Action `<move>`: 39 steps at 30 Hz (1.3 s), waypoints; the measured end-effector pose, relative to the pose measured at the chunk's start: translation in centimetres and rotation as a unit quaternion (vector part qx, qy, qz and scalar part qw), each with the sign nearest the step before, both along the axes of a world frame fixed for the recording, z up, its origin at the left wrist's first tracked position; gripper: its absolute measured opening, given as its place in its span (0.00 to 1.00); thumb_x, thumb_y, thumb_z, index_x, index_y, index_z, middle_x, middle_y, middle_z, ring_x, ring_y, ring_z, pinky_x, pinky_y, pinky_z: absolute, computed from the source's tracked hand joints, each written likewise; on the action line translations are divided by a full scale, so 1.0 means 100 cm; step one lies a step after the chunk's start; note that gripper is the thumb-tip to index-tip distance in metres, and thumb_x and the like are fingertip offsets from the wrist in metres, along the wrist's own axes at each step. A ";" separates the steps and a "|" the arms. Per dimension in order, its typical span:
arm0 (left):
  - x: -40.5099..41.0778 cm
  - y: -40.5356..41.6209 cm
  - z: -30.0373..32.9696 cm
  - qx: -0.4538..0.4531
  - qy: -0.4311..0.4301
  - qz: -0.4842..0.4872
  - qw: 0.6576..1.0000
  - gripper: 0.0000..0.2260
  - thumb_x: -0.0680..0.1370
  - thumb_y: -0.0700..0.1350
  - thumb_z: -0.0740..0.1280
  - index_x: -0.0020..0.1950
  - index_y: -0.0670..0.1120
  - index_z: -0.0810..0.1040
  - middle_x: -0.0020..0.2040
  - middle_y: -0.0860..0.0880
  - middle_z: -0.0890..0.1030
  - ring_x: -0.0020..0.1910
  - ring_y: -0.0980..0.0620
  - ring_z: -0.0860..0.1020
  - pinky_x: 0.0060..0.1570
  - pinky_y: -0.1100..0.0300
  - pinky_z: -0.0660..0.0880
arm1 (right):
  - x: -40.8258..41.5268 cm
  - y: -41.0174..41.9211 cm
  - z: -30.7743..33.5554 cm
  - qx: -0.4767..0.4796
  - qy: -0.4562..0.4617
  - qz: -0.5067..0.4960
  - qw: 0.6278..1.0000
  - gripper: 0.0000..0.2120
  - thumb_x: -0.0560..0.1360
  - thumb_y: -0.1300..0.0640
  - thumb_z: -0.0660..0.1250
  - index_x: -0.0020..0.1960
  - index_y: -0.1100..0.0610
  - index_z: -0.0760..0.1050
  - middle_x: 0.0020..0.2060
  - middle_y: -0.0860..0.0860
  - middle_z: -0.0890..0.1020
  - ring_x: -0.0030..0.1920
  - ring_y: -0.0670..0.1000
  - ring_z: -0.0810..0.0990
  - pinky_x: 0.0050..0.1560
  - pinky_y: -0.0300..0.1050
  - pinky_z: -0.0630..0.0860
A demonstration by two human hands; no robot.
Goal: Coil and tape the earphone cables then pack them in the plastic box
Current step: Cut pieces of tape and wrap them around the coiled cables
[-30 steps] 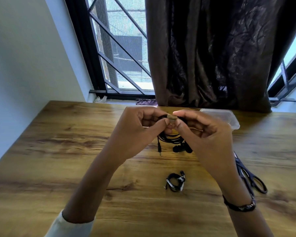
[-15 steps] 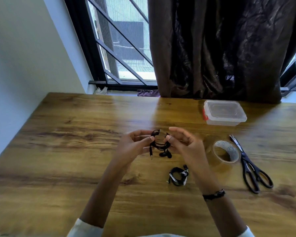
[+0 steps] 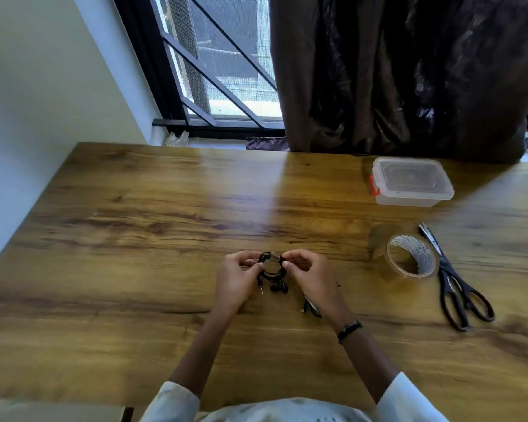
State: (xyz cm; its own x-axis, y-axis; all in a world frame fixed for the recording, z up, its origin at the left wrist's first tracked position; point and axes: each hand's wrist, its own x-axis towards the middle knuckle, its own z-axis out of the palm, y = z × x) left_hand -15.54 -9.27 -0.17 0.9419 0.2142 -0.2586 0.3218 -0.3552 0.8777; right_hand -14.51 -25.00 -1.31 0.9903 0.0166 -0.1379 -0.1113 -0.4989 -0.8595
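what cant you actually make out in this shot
Head view only:
- Second earphone bundle: mostly behind the right hand.
- Tape on the held coil: too small to tell if wrapped.
- Plastic box: cloudy lid hides contents.

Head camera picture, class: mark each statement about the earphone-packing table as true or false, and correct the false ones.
1. Both hands hold the coiled earphone cable. True.
2. The plastic box stands open. False: its lid is on.
3. The scissors lie to the right of the tape roll. True.
4. The left hand holds the scissors. False: it pinches the cable coil, as does the right hand.
5. The tape roll sits inside the box. False: it lies on the table, nearer the person than the box.
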 end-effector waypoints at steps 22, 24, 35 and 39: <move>-0.011 -0.026 0.003 0.154 -0.114 -0.030 0.981 0.11 0.78 0.44 0.68 0.60 0.46 0.78 0.55 0.49 0.76 0.52 0.53 0.77 0.53 0.57 0.77 | -0.018 -0.040 0.026 -0.106 -0.129 -0.039 0.985 0.11 0.78 0.56 0.66 0.60 0.55 0.77 0.51 0.48 0.82 0.46 0.41 0.79 0.42 0.26 0.74; -0.011 -0.039 0.013 0.128 -0.145 -0.064 0.979 0.09 0.78 0.43 0.67 0.58 0.46 0.79 0.54 0.49 0.77 0.50 0.55 0.78 0.51 0.60 0.77 | -0.025 -0.064 0.031 -0.135 -0.169 -0.064 0.974 0.11 0.78 0.57 0.66 0.59 0.56 0.78 0.50 0.49 0.83 0.46 0.43 0.80 0.42 0.27 0.74; 0.003 -0.154 0.017 0.050 -0.192 -0.186 0.962 0.08 0.77 0.38 0.68 0.56 0.43 0.81 0.52 0.50 0.82 0.46 0.63 0.78 0.46 0.76 0.73 | -0.036 -0.149 0.026 -0.252 -0.153 -0.102 0.950 0.15 0.76 0.56 0.70 0.61 0.59 0.77 0.58 0.56 0.80 0.60 0.57 0.76 0.62 0.59 0.71; 0.008 -0.177 0.010 0.045 -0.180 -0.173 0.967 0.11 0.77 0.36 0.68 0.60 0.41 0.79 0.55 0.46 0.82 0.52 0.55 0.80 0.52 0.70 0.76 | -0.031 -0.161 0.021 -0.294 -0.135 -0.042 0.945 0.16 0.75 0.54 0.71 0.60 0.59 0.78 0.56 0.56 0.82 0.58 0.57 0.79 0.62 0.57 0.72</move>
State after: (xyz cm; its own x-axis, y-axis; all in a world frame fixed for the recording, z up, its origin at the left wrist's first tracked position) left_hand -14.69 -26.96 0.80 0.9868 -0.1228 0.1054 -0.1511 -0.4671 0.8712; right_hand -17.62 -41.12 0.84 0.9852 -0.0642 0.1587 0.0122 -0.8983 -0.4392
